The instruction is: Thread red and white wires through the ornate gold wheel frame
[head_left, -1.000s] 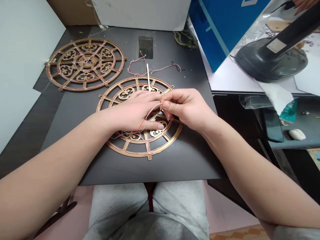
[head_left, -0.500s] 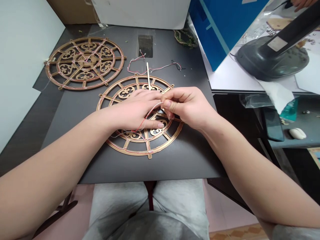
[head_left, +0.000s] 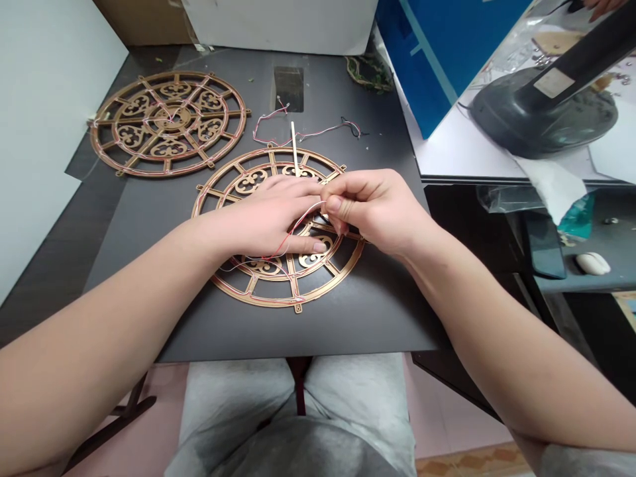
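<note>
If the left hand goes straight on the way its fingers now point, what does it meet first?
Most likely the right hand, which pinches a thin white wire; the left fingertips lie right beside it, though depth is unclear.

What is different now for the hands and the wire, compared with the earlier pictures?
Only a small change: the right hand shifted slightly up and right in the view, its fingers pinching the thin white-and-red wire throughout. Nothing was taken or let go. The left hand stayed flat on the gold fretwork wheel; the second gold wheel stayed in place.
</note>
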A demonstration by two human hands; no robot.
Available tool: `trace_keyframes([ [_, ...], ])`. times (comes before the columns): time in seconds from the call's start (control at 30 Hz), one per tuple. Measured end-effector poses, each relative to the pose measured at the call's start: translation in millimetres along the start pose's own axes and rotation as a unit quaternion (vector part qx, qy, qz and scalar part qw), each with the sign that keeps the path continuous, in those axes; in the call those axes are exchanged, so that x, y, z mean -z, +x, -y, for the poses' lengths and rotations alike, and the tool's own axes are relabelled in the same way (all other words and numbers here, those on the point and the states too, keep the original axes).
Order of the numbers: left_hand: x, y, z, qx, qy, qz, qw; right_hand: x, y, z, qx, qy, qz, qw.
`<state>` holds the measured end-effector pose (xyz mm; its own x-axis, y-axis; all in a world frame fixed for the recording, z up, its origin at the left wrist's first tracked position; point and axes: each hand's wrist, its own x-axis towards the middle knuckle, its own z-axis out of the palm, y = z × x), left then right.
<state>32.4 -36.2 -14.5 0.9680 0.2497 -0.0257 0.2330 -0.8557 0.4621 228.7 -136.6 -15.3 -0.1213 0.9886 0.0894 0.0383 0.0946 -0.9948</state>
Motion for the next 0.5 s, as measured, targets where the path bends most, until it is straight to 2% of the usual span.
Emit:
trace_keyframes([
  [0.5, -1.7, -0.1, 1.7, -0.001, 0.005, -0.003, 1.000, 1.9, -1.5, 3.3, 0.004, -0.013, -0.009, 1.000],
])
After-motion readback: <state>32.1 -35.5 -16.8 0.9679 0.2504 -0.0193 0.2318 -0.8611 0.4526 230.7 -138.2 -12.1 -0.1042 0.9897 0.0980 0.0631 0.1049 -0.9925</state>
